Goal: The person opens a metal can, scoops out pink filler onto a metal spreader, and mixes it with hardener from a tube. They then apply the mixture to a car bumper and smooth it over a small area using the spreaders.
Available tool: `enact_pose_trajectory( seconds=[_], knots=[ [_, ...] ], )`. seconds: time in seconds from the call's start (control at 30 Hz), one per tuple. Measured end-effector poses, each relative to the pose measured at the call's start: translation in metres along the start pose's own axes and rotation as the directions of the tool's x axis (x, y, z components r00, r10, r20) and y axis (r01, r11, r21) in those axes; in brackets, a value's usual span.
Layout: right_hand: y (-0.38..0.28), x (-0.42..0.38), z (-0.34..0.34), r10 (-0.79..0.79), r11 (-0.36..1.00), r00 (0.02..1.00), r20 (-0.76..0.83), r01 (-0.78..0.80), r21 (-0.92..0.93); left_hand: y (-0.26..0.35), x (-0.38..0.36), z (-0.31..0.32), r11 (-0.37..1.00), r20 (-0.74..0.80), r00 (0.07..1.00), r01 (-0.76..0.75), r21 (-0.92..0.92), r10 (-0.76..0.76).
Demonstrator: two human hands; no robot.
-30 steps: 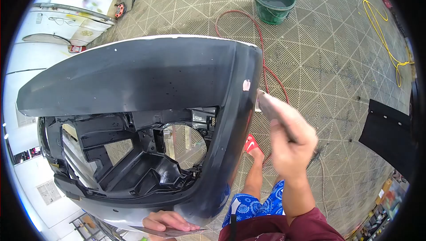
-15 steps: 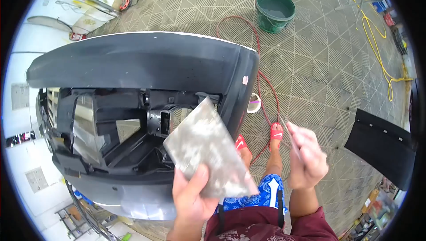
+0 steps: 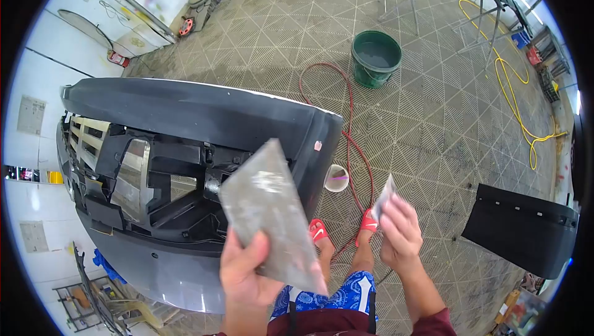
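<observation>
My left hand [image 3: 247,268] grips a flat grey board [image 3: 269,212] by its lower edge, thumb on top. The board has whitish smears and is tilted in front of the dark bumper [image 3: 204,110]. To the right, my right hand [image 3: 401,234] pinches a small thin greyish blade [image 3: 385,192], its tip pointing up. The hands are apart, and the blade does not touch the board. Part of the bumper's inner frame is hidden behind the board.
A green bucket [image 3: 376,57] stands on the patterned floor [image 3: 433,119]. Beside the bumper is a white cup [image 3: 336,177]. A red hose [image 3: 349,101] loops near my feet. At right lie a black panel [image 3: 520,228] and a yellow hose [image 3: 513,104].
The view has shifted, so bumper and bucket appear lower. The board is turned more upright, and my right hand with the blade has turned, showing more of the blade's face.
</observation>
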State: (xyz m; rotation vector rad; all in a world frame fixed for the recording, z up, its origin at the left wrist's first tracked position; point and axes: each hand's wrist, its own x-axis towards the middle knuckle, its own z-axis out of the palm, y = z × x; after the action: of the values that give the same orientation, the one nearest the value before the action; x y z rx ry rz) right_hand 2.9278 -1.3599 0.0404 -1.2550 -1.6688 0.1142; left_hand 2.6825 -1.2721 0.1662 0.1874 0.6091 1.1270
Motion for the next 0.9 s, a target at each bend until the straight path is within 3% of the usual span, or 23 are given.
enact_pose_trajectory(
  seconds=[0.07, 0.1, 0.17, 0.23, 0.4, 0.57, 0.63, 0.83, 0.9],
  knots=[
    [-0.01, 0.039, 0.02, 0.239, 0.938, 0.97, -0.038, -0.24, -0.25, 0.009, 0.0, -0.019, 0.977, -0.019, 0.984, -0.176, 0.117, 0.18],
    [-0.009, 0.047, 0.035, 0.243, 0.938, 0.969, -0.037, -0.245, -0.245, 0.013, -0.002, -0.029, 0.944, -0.007, 0.961, -0.268, 0.193, 0.275],
    [-0.005, 0.058, 0.063, 0.465, 0.885, 0.884, -0.057, -0.466, -0.013, 0.023, -0.008, -0.041, 0.908, -0.027, 0.941, -0.317, 0.275, 0.337],
    [-0.006, 0.067, 0.082, 0.534, 0.846, 0.843, -0.061, -0.532, 0.041, 0.032, -0.014, -0.063, 0.81, -0.04, 0.867, -0.445, 0.382, 0.496],
    [-0.016, 0.083, 0.106, 0.74, 0.669, 0.672, -0.035, -0.73, 0.14, 0.054, -0.029, -0.113, 0.702, 0.045, 0.833, -0.492, 0.515, 0.552],
    [-0.016, 0.077, 0.124, 0.695, 0.719, 0.712, -0.105, -0.685, 0.113, 0.069, -0.036, -0.138, 0.674, 0.209, 0.857, -0.503, 0.541, 0.472],
    [-0.022, 0.083, 0.123, 0.775, 0.631, 0.626, -0.081, -0.762, 0.146, 0.072, -0.035, -0.145, 0.658, 0.253, 0.836, -0.541, 0.523, 0.486],
    [-0.015, 0.087, 0.125, 0.67, 0.742, 0.731, -0.133, -0.654, 0.146, 0.078, -0.031, -0.158, 0.678, 0.321, 0.832, -0.555, 0.482, 0.452],
    [-0.012, 0.087, 0.125, 0.544, 0.833, 0.824, -0.16, -0.553, -0.014, 0.077, -0.031, -0.157, 0.674, 0.307, 0.833, -0.553, 0.491, 0.46]
  ],
)
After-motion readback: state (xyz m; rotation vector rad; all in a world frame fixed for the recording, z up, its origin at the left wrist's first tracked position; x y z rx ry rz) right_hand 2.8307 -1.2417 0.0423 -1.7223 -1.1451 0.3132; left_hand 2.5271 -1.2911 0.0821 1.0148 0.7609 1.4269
